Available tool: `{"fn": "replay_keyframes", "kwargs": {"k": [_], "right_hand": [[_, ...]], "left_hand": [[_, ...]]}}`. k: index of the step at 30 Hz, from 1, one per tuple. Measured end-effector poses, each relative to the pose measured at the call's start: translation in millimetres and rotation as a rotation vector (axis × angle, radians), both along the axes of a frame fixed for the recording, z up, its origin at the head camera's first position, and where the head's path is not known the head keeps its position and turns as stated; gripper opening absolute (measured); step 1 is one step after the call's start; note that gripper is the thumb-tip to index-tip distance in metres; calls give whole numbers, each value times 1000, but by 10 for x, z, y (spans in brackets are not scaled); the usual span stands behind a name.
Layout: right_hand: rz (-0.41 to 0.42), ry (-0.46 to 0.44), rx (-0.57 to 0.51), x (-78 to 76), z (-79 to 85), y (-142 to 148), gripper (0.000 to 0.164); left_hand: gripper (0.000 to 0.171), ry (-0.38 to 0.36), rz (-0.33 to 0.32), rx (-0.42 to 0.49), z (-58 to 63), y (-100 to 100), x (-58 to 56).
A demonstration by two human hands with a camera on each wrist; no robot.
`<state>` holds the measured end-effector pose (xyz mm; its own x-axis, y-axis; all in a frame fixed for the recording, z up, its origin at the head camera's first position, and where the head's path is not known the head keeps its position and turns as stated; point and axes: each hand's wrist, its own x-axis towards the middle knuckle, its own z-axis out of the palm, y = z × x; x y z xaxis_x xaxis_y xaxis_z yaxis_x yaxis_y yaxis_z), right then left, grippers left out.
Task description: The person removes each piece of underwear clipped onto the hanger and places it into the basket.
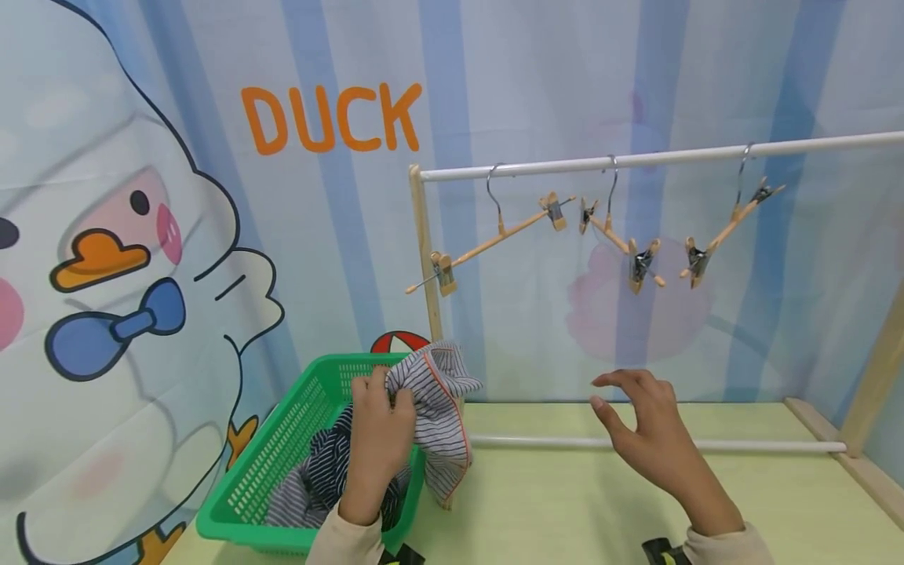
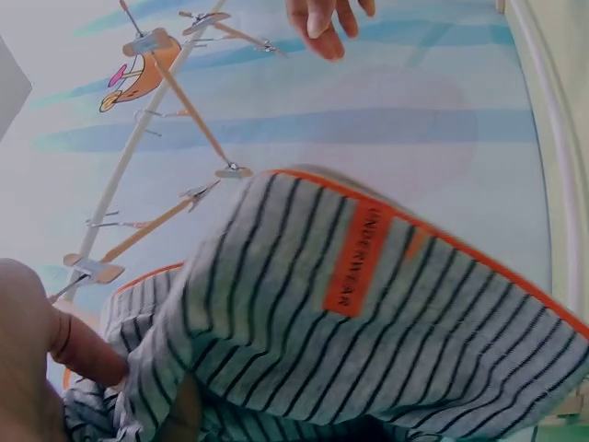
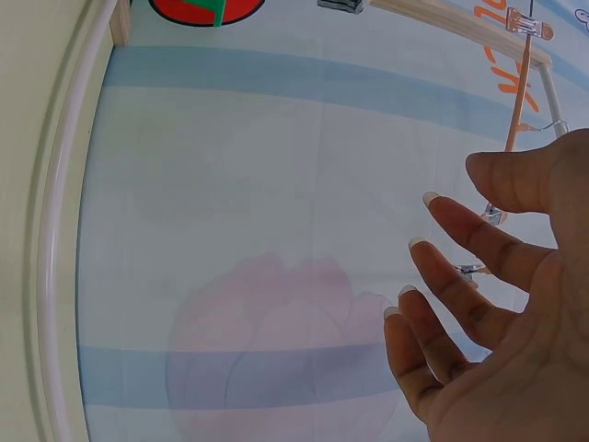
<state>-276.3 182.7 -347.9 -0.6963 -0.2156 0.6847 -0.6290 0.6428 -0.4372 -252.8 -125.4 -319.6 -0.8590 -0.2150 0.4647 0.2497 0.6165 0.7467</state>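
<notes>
My left hand (image 1: 381,431) pinches a pair of striped underwear (image 1: 441,416) above the right edge of a green basket (image 1: 219,502). The cloth is grey-white with dark stripes and orange trim; in the left wrist view its orange label (image 2: 357,262) reads UNDERWEAR. It hangs down beside the basket, partly bunched at my fingers. My right hand (image 1: 653,439) is raised over the table to the right, fingers loosely bent, thumb apart and nothing held. In the right wrist view the palm (image 3: 515,359) shows bare.
Darker striped clothes (image 1: 328,463) lie in the basket. Behind, a white rail (image 1: 551,167) on a wooden frame carries a left clip hanger (image 1: 501,233), a middle hanger (image 1: 610,231) and a right hanger (image 1: 727,227). A low white bar (image 1: 537,442) crosses above the pale table (image 1: 537,510).
</notes>
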Motion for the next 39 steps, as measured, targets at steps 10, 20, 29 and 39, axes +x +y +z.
{"fn": "replay_keyframes", "kwargs": {"k": [10,20,29,39], "right_hand": [[-5,-34,-7,13,7,6,22],[-7,-46,2,17,21,25,22],[-2,-36,6,19,15,20,22],[2,-33,10,8,8,24,22]], "left_hand": [[30,44,96,43,63,-162,6],[33,60,187,36,126,-265,8],[32,80,251,64,156,-413,37],[37,50,318,-45,158,-489,41]]}}
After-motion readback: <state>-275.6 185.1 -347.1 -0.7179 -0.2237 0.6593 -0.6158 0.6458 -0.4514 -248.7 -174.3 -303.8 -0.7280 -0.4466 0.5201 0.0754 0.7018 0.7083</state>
